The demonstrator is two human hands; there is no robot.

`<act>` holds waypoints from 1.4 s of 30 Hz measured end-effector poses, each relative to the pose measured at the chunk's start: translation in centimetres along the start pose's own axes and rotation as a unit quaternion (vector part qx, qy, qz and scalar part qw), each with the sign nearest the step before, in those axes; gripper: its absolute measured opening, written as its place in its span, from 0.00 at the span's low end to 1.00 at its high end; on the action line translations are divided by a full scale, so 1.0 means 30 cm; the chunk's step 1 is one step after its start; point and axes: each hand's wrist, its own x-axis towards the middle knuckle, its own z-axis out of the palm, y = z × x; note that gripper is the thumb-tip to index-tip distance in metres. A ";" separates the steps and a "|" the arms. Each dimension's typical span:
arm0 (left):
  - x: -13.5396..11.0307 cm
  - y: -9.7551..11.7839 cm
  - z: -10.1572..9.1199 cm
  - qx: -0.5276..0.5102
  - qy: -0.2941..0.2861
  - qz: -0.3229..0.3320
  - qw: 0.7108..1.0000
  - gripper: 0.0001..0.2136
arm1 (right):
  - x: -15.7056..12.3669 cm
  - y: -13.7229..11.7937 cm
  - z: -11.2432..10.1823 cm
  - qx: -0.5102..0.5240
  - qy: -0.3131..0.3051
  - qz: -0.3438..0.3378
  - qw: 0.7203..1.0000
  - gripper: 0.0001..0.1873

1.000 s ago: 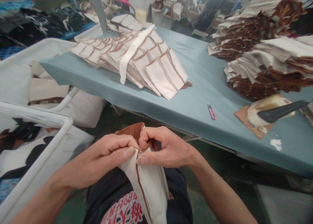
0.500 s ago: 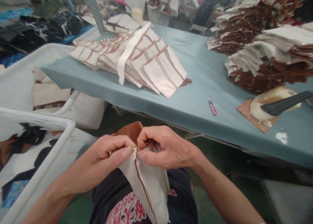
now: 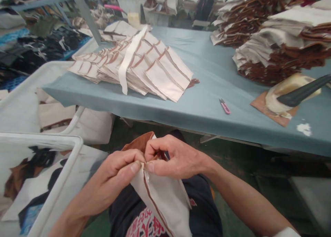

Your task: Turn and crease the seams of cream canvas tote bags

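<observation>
Over my lap I hold a cream cloth bag [image 3: 165, 202] with brown trim and a brown lining showing at its top. My left hand [image 3: 117, 173] pinches the seam edge between thumb and fingers. My right hand [image 3: 173, 159] is closed on the same edge right beside it, thumbs almost touching. The bag hangs down from both hands across my dark printed shirt.
A blue-covered table [image 3: 207, 109] stands ahead with a fanned pile of finished cream bags [image 3: 144, 66], a pink thread snip [image 3: 224, 106], a dark tool on a brown piece [image 3: 284, 100] and tall stacks of bags [image 3: 279, 47]. White bins [image 3: 51, 161] with cloth stand at my left.
My hands stay pinched on the bag's seam and have sunk slightly in view. The camera has tilted, so the table appears higher and shifted left.
</observation>
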 end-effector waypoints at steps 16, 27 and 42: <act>0.015 0.044 -0.013 0.053 -0.018 -0.005 0.998 0.16 | -0.005 -0.005 -0.015 -0.048 -0.011 -0.020 0.999 0.15; 0.015 0.010 -0.001 -0.056 -0.012 -0.052 0.997 0.14 | -0.002 0.056 -0.037 0.043 -0.026 -0.064 0.997 0.17; -0.001 0.093 0.055 0.105 0.102 -0.017 0.989 0.13 | -0.101 0.015 0.011 -0.321 0.197 -0.189 0.907 0.04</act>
